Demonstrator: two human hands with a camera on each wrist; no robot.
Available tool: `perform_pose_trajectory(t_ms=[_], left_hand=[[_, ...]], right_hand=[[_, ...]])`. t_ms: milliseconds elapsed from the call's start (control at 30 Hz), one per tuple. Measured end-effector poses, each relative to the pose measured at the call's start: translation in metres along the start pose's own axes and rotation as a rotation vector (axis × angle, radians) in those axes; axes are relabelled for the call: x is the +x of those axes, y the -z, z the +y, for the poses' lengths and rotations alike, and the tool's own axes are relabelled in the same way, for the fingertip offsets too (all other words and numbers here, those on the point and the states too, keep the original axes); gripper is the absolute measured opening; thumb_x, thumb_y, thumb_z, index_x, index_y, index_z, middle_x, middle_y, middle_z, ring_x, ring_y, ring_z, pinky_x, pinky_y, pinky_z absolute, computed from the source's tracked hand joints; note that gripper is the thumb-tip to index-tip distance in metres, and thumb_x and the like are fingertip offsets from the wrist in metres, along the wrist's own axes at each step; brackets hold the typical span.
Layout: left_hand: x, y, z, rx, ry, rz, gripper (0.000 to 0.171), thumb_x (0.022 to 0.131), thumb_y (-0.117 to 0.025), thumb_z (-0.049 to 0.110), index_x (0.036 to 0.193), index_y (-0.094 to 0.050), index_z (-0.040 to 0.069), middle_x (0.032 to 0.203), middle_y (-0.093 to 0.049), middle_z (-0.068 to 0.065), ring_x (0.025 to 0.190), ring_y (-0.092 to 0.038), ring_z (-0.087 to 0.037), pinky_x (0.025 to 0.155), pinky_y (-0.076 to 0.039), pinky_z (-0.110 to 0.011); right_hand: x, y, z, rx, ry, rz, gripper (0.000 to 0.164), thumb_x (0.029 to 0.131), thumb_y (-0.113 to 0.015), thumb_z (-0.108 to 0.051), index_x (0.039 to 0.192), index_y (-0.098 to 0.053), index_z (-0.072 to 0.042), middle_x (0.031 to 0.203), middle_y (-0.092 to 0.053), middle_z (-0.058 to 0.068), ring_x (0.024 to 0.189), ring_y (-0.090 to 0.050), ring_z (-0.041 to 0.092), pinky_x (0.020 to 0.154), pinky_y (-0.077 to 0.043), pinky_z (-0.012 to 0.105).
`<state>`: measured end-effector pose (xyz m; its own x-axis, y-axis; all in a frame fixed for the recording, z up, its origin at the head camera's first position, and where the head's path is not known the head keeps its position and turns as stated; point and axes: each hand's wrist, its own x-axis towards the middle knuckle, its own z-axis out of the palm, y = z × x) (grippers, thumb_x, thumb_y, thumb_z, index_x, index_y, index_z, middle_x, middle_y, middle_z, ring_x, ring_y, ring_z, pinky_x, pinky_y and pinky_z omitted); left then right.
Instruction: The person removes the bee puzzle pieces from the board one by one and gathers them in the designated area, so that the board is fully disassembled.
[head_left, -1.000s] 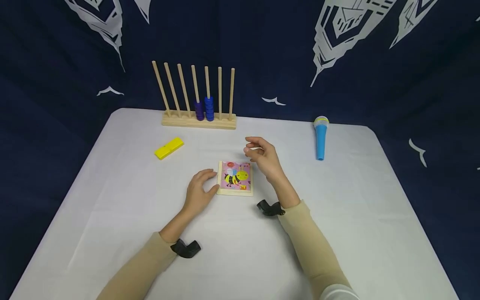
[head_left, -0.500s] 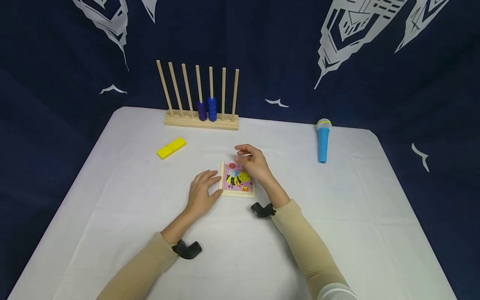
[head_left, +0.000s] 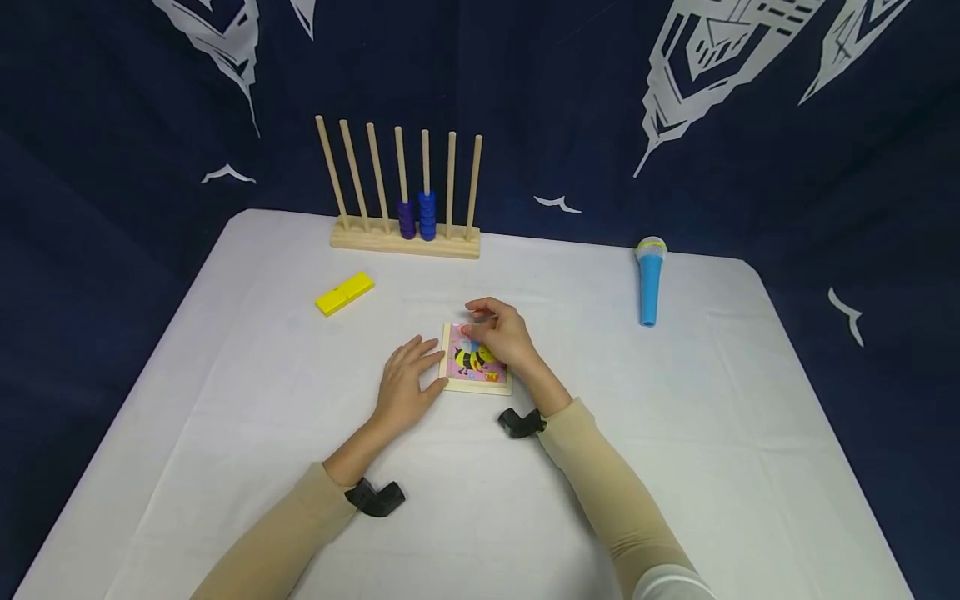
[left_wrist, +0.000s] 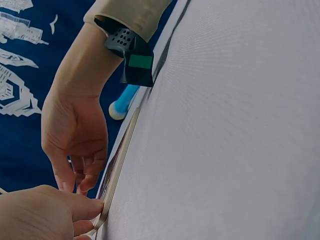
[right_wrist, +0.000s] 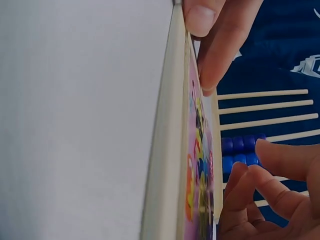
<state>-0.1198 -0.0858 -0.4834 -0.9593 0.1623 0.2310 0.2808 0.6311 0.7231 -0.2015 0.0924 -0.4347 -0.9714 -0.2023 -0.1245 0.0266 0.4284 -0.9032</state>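
Observation:
A small square bee picture puzzle [head_left: 471,367] with a pale wooden frame lies flat on the table. At its left edge rests my left hand [head_left: 405,383], fingers spread, thumb at the near left corner. The right wrist view shows the left fingertips [right_wrist: 201,20] right at the wooden frame [right_wrist: 165,150]. My right hand [head_left: 506,335] is over the puzzle's upper right part and hides some of it. Its fingers are loosely bent; in the right wrist view the right hand [right_wrist: 280,195] has thumb and forefinger apart with nothing between them.
Behind the puzzle stands a wooden peg rack [head_left: 405,243] with purple and blue beads on two pegs. A yellow block [head_left: 345,293] lies to the left on the white table [head_left: 720,433]. To the right is a blue toy microphone [head_left: 649,287]. A dark patterned cloth hangs behind.
My right hand has moved left and nearer, from beyond the puzzle's upper right corner to over the picture. The left hand stays at the left edge, its fingers slightly more spread.

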Motion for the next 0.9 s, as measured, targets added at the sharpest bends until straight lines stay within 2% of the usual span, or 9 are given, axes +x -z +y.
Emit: perform_pose_trajectory(t_ms=[133,500,900], left_hand=[[0.0,0.001,-0.001,0.009,0.001,-0.013,0.042,0.086,-0.073,0.011,0.124,-0.064,-0.003,0.142,-0.054,-0.016,0.143,-0.034,-0.036,0.121,-0.016,-0.054],[0.002,0.002,-0.001,0.029,-0.016,-0.01,0.042,0.085,-0.073,0.012,0.123,-0.064,-0.003,0.142,-0.053,-0.016,0.142,-0.035,-0.037,0.12,-0.016,-0.055],[0.002,0.003,-0.001,0.037,-0.035,0.003,0.043,0.083,-0.075,0.01,0.122,-0.065,-0.005,0.141,-0.054,-0.019,0.14,-0.037,-0.039,0.118,-0.018,-0.058]], right_hand=[[0.001,-0.002,0.003,-0.033,0.008,-0.001,0.036,0.087,-0.069,-0.005,0.123,-0.063,-0.004,0.113,-0.062,0.014,0.079,-0.06,0.016,0.07,-0.049,0.02],[0.002,-0.01,0.01,-0.154,0.047,0.015,0.037,0.084,-0.07,-0.002,0.121,-0.065,-0.004,0.113,-0.062,0.013,0.083,-0.06,0.018,0.073,-0.05,0.023],[0.002,-0.02,0.013,-0.277,0.111,0.062,0.036,0.082,-0.076,-0.008,0.117,-0.068,-0.003,0.103,-0.06,0.013,0.079,-0.057,0.018,0.066,-0.044,0.022]])
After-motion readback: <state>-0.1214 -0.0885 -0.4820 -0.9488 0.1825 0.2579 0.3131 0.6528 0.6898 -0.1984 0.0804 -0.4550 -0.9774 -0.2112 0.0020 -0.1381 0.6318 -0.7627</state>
